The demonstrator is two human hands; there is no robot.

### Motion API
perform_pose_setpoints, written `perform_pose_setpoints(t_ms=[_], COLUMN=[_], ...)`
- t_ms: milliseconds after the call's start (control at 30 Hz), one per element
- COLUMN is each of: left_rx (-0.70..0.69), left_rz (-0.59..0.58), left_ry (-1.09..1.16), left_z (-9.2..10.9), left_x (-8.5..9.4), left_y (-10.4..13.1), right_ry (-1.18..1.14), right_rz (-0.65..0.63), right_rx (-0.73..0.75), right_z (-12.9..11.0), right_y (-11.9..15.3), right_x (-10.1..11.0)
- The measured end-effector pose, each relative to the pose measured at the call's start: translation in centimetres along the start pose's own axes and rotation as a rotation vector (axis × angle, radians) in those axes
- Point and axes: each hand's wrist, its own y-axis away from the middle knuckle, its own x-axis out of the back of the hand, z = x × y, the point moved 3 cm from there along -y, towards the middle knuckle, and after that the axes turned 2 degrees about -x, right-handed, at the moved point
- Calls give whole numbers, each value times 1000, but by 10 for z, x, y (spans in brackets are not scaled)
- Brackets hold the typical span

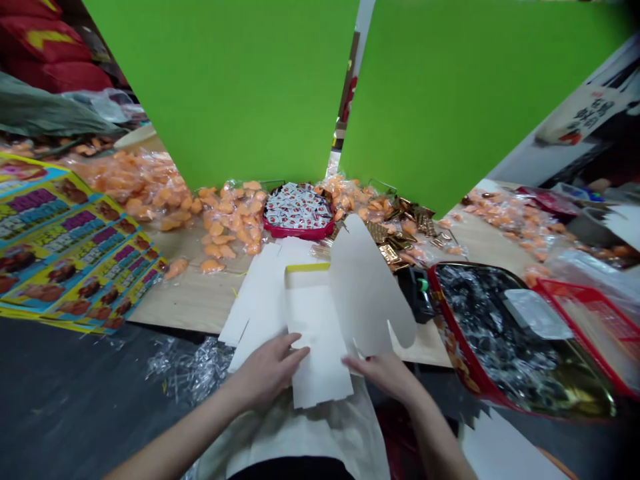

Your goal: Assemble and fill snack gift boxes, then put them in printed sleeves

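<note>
A partly folded white cardboard box (320, 320) is in front of me, its inside facing up and a yellow edge showing at the far end. Its large rounded flap (367, 287) stands up on the right. My left hand (273, 367) rests at the box's left edge, thumb and fingers apart and reaching over the panel. At the right edge, low on the box, my right hand (385, 375) pinches the cardboard; part of its fingers is hidden. Flat white cardboard blanks (260, 287) lie under and left of the box.
Printed boxes (75, 253) are stacked at left. Behind are bagged orange pieces (225, 220), a red tray of white sachets (299, 208), gold packets (395, 240) and green panels (240, 93). At right stand a tin of clear packets (480, 327) and a red basket (595, 313).
</note>
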Motion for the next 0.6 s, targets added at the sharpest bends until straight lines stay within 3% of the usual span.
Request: perform_pose_setpoints(t_ms=[67,133,233,300,367,467,533,600], left_rx=[-65,-26,43,169,392,640,613,402], left_rz=[53,192,357,421,516,727,774,658], left_ry=[-132,-217,-124,66,250,333,189,-30], left_z=[7,11,12,9,5,4,6,8], left_x=[-6,-12,-13,-5,4,9,7,4], left_y=[14,27,31,21,3,-20,-29,-32], right_ry=[-178,-291,-219,-150,-104,-65,-89,-99], right_rz=[16,12,-56,-50,27,227,355,428], right_rx=[-83,-195,-198,-131,-32,49,15,-21], right_z=[1,8,24,33,37,33,30,27], right_y=[-8,-5,12,21,23,14,4,-2], right_x=[-33,-57,-57,-45,-44,-69,-87,-90])
